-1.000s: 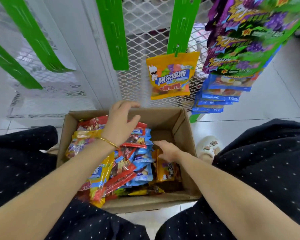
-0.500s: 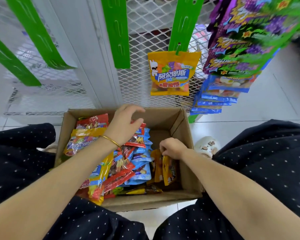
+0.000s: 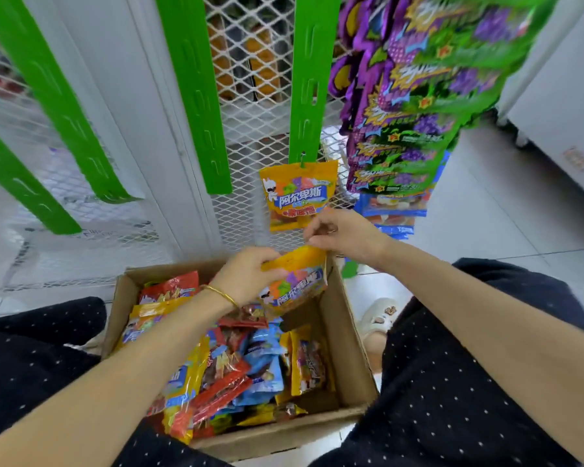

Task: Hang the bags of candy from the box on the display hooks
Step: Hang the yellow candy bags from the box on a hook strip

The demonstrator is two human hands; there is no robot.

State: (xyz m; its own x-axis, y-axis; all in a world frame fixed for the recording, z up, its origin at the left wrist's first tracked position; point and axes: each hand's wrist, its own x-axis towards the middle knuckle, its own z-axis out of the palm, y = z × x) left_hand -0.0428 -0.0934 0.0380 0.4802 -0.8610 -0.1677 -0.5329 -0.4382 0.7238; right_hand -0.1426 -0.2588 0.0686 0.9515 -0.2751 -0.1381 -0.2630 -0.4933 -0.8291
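Film, light and floppy — the yellow plastic candy bag looks likely to crumple and slip if squeezed mid-body, so its flat sealed top edge is the place to take it. It is held above the far end of the brown cardboard box. The left hand has a closed grip on its upper left corner. The right hand pinches the top right — just below the matching yellow bag hung from the slotted green plastic strip.
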